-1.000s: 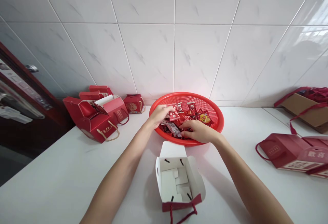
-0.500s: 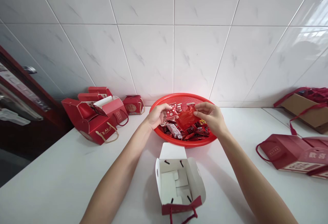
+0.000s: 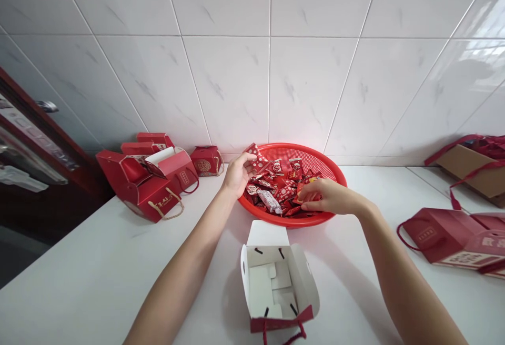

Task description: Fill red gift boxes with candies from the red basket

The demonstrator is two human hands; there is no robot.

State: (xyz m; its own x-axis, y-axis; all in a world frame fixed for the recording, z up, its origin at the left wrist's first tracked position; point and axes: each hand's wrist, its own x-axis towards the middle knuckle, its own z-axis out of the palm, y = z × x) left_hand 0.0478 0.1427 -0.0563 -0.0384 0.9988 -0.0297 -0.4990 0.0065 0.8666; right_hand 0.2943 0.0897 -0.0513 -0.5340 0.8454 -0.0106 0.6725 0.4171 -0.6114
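Note:
A red plastic basket (image 3: 335,174) with a perforated wall holds many wrapped candies (image 3: 286,193), mostly red, one of them whitish. At its left rim my left hand (image 3: 238,173) is closed on a red candy packet (image 3: 257,160) with white dots, held above the pile. My right hand (image 3: 327,198) reaches over the right rim, its fingers closed down among the candies; what they grip, if anything, is hidden. In front of the basket, between my forearms, stands an open gift box (image 3: 272,282), white inside, with red cord handles and nothing in it.
Several red gift boxes (image 3: 158,187) stand open at the left, with a small closed one (image 3: 207,161) by the wall. More red boxes (image 3: 445,234) lie at the right, near a brown carton (image 3: 469,169) with dark red ribbon. A tiled wall (image 3: 229,87) rises behind.
My right hand has moved down into the basket, and the red wrapper it held up is no longer raised. My left hand keeps the dotted packet, now tilted and slightly higher.

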